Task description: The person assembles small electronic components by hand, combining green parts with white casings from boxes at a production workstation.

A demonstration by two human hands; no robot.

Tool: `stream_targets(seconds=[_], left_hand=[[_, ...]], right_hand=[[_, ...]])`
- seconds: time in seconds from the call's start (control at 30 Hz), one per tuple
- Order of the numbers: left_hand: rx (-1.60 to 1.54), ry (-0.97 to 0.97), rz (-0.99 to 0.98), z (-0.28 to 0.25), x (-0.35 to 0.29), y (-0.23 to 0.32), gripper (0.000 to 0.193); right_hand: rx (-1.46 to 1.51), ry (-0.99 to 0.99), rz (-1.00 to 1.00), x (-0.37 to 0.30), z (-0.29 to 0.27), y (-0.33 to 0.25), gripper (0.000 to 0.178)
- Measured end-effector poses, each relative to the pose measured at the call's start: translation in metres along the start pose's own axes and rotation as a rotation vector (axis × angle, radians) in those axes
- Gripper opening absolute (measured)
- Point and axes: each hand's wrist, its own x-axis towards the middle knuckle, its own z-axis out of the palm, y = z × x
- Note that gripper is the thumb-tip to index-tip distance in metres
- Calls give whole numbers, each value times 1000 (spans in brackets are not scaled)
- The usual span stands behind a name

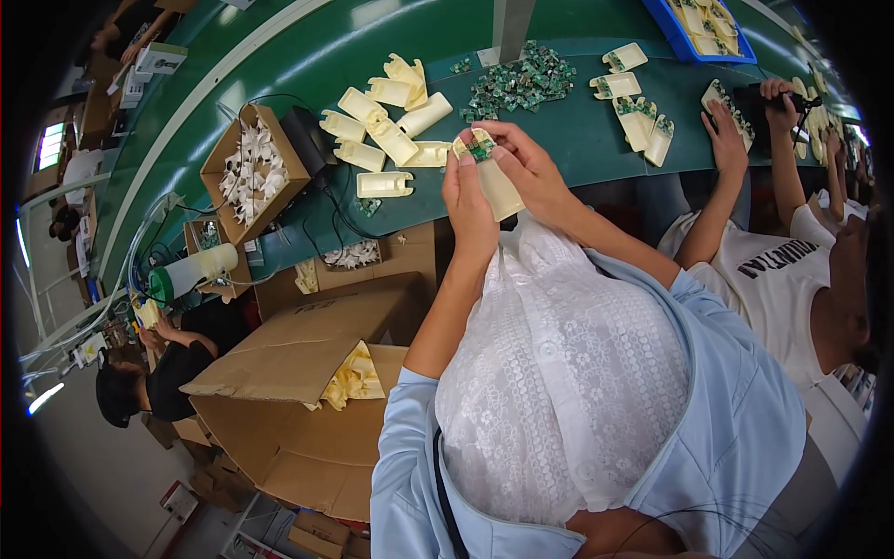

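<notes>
Both my hands meet at the near edge of the green workbench point(559, 149). My left hand point(466, 191) grips a cream plastic housing point(500, 189) from its left side. My right hand point(526, 158) pinches a small green circuit board point(480, 146) at the top of that housing. Several more cream housings point(377, 126) lie scattered just left of my hands. A pile of small green circuit boards point(521, 82) sits behind my hands on the bench.
A cardboard box of white parts point(250, 172) stands at the left. A large open carton point(307, 373) with cream parts sits below. To the right, another person's hands point(726, 130) handle housings point(643, 121). A blue tray point(703, 33) holds more housings. Black cables point(326, 200) cross the bench.
</notes>
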Motion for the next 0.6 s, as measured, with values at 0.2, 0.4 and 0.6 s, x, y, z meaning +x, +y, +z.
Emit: stream_targets(seconds=[0.2,0.4,0.6], left_hand=[[67,-38,13,-1,-1,-2,36],[78,-61,58,-5,7,-6,36],[-166,-44,-47,-10,34,-33,35]], right_hand=[[-83,56,-184,0,3,11,30],[-75,11,-76,5,-2,5,37],[-707,143,-341,1,-16,32,55]])
